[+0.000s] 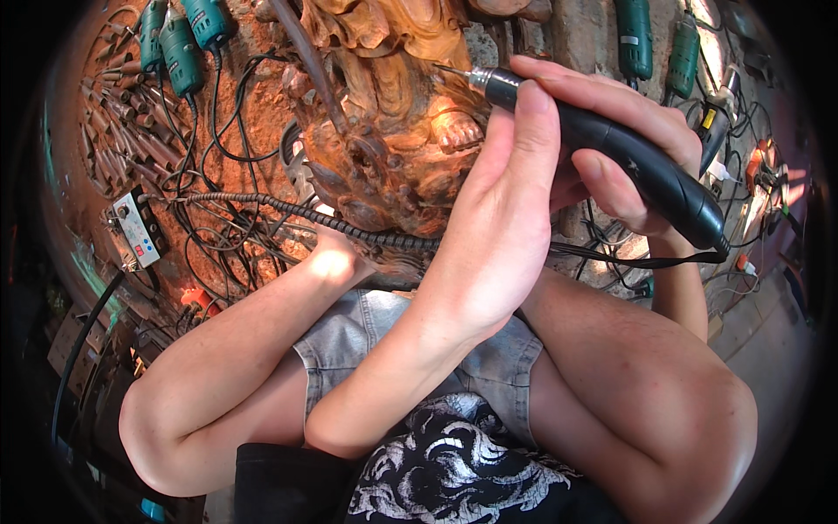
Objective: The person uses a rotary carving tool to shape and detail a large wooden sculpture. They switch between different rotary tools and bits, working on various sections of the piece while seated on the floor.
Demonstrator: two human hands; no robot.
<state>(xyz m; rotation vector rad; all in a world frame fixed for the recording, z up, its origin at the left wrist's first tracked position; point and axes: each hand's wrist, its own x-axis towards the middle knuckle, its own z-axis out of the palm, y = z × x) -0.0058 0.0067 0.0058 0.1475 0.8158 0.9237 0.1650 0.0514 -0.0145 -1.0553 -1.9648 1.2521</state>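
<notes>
A black handheld rotary carving tool [642, 162] slants across the upper middle, its cord trailing from the rear end. My right hand [633, 109] wraps round its body, fingers above and thumb below. My left hand [511, 205] grips near its front end, with the thumb on the casing and the other fingers partly hidden. The thin metal bit [452, 70] points left against the reddish-brown wood carving [384, 96], at the robe folds above a carved foot [456, 131]. Whether the tip touches the wood I cannot tell.
Several green power tools [181, 57] lie at the upper left, others [635, 39] at the upper right. Many bits [131, 131] stand at the far left near a white control box [137, 229]. A coiled cord [349, 229] crosses before the carving, above my crossed legs [253, 323].
</notes>
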